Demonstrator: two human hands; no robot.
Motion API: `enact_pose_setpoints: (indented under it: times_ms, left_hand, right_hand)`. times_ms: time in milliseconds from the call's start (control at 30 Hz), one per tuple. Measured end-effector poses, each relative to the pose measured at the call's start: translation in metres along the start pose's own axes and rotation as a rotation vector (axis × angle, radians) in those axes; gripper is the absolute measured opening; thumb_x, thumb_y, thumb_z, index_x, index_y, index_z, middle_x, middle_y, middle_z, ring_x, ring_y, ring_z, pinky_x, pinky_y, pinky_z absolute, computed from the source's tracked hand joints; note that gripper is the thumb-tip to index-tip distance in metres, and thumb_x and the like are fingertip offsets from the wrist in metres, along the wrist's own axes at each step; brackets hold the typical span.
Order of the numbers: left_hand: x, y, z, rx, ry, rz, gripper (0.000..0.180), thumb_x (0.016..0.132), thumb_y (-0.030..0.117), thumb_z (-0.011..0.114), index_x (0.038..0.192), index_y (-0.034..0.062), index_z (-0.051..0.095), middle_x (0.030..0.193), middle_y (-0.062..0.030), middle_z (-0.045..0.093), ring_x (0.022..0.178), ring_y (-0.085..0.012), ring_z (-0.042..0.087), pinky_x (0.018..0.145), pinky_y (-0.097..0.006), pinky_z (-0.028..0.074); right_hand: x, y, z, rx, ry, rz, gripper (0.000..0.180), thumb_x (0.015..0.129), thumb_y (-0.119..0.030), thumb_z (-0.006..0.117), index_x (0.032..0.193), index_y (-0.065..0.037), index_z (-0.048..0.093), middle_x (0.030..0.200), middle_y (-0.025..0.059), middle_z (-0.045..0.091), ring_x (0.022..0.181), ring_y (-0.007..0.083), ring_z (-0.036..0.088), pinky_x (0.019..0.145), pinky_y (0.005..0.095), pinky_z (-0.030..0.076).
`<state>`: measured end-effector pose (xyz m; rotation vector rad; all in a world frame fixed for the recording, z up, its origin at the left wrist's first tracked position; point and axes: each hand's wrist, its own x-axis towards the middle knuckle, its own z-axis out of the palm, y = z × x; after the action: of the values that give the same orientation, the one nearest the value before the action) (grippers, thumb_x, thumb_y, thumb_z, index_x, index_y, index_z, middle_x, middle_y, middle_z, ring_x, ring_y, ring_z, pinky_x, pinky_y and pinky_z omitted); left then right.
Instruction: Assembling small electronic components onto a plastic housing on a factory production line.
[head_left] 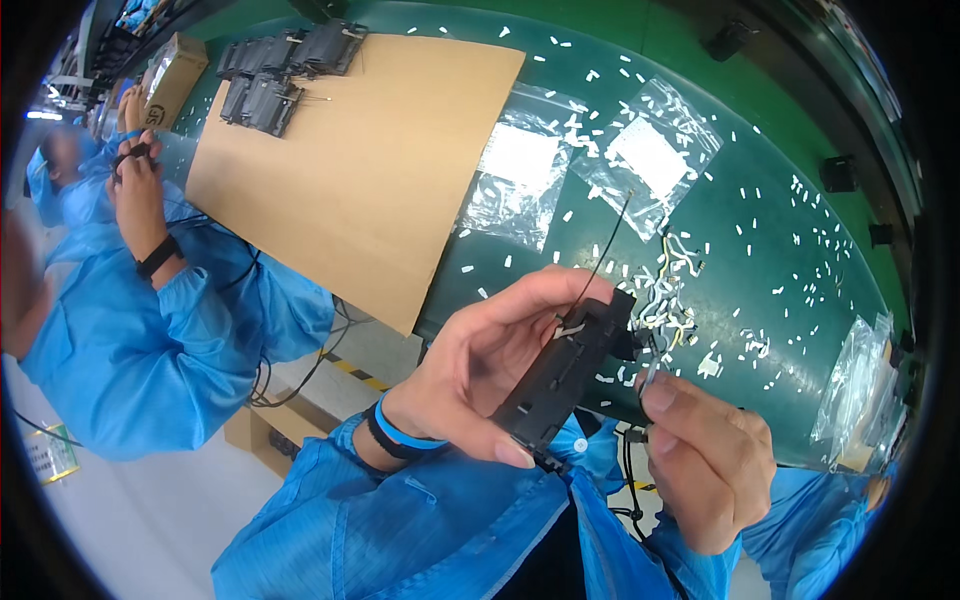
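Note:
My left hand is wrapped round a long black plastic housing, held tilted above the near edge of the table. A thin dark wire rises from the housing's upper end, and a short light-coloured lead lies across its top. Close by its right side, my right hand is closed, thumb and fingers pinching a slim greyish piece. Its tip reaches toward the housing's dark end; whether they touch I cannot tell. Behind the housing lies a tangle of short white, yellow and black wires.
Small white bits litter the green table. Clear bags with white paper lie beyond my hands. Several black housings sit on a brown board. A co-worker in blue works at the left; another blue sleeve shows at the right.

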<state>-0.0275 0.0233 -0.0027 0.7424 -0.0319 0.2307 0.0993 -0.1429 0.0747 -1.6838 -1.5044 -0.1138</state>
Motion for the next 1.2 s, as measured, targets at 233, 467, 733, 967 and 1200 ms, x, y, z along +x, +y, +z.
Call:
enact_pose_setpoints:
  times_ms: [233,467,733,967,1200]
  left_hand:
    - [0.001,0.0,0.006,-0.051,0.087,-0.05,0.111,0.057,0.016,0.09,0.147,-0.01,0.032,0.139,-0.0139,0.047,0.125,-0.0204,0.048,0.107,-0.031,0.035]
    - [0.001,-0.02,0.003,-0.125,0.154,-0.094,0.113,0.057,0.03,0.09,0.147,-0.0088,0.033,0.133,-0.0122,0.05,0.111,-0.0159,0.053,0.096,-0.027,0.041]
    - [0.008,-0.019,0.013,0.009,0.254,0.036,0.058,0.085,0.016,0.078,0.129,-0.0084,0.049,0.113,-0.0195,0.053,0.091,-0.0219,0.062,0.071,-0.032,0.053]
    - [0.009,-0.026,0.012,-0.035,0.234,0.072,0.06,0.085,0.009,0.076,0.134,-0.0074,0.047,0.118,-0.0182,0.053,0.097,-0.0216,0.061,0.071,-0.033,0.053]
    - [0.007,-0.022,0.009,-0.04,0.226,-0.021,0.086,0.071,0.022,0.084,0.14,-0.0072,0.041,0.126,-0.0145,0.05,0.102,-0.0195,0.057,0.083,-0.031,0.048]
  right_hand:
    - [0.001,0.001,0.004,-0.024,-0.009,-0.006,0.028,0.074,0.012,0.069,0.098,0.002,0.057,0.093,0.0209,0.069,0.076,0.0317,0.074,0.053,0.0306,0.056]
    - [-0.017,0.005,0.005,0.036,0.136,0.132,0.015,0.089,0.004,0.065,0.101,0.003,0.055,0.099,0.0236,0.065,0.084,0.036,0.072,0.071,0.0416,0.063]
    - [-0.015,0.007,-0.008,0.046,-0.012,0.054,0.013,0.094,0.002,0.06,0.104,0.005,0.053,0.104,0.025,0.064,0.086,0.0375,0.071,0.073,0.0425,0.063]
    - [-0.019,0.003,-0.005,0.062,0.071,0.13,0.013,0.09,0.007,0.062,0.101,0.006,0.054,0.102,0.0258,0.064,0.085,0.0382,0.072,0.072,0.0408,0.062]
    - [-0.015,0.003,-0.008,0.124,0.018,0.134,0.017,0.086,0.006,0.067,0.099,0.005,0.055,0.103,0.0239,0.065,0.085,0.0378,0.072,0.073,0.0404,0.062]
